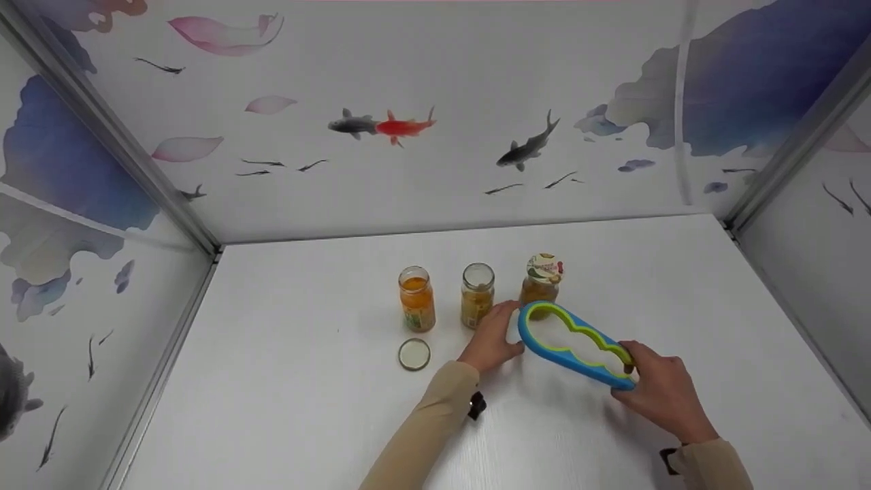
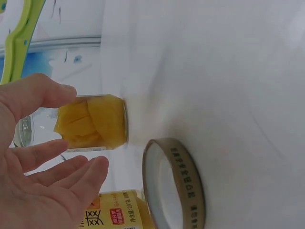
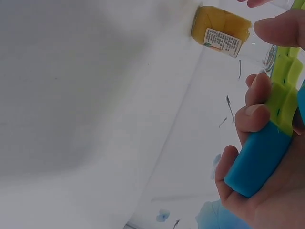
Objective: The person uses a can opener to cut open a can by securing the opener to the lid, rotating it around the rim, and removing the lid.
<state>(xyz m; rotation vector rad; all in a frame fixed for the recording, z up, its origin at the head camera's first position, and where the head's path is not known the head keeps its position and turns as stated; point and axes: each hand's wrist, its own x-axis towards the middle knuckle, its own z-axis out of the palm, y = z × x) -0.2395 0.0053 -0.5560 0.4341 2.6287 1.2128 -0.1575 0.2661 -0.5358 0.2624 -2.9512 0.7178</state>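
Note:
My right hand [image 1: 663, 391] grips one end of a blue and green jar opener [image 1: 578, 365], its fingers curled round the handle [image 3: 259, 160]. The opener's wide looped end overlaps the lower part of a lidded jar [image 1: 539, 289] in the head view. My left hand [image 1: 491, 340] is beside that looped end, in front of an uncapped jar [image 1: 477, 299] of yellow fruit. In the left wrist view its thumb and fingers [image 2: 90, 179] are spread and hold nothing, with the yellow fruit [image 2: 93, 121] in a jar showing behind them.
Another uncapped jar [image 1: 417, 303], with orange contents, stands to the left. A loose round lid [image 1: 414, 354] lies on the white table [image 1: 286, 381] in front of it. Printed panels [image 1: 422, 184] with fish and petals enclose the table at the back and sides.

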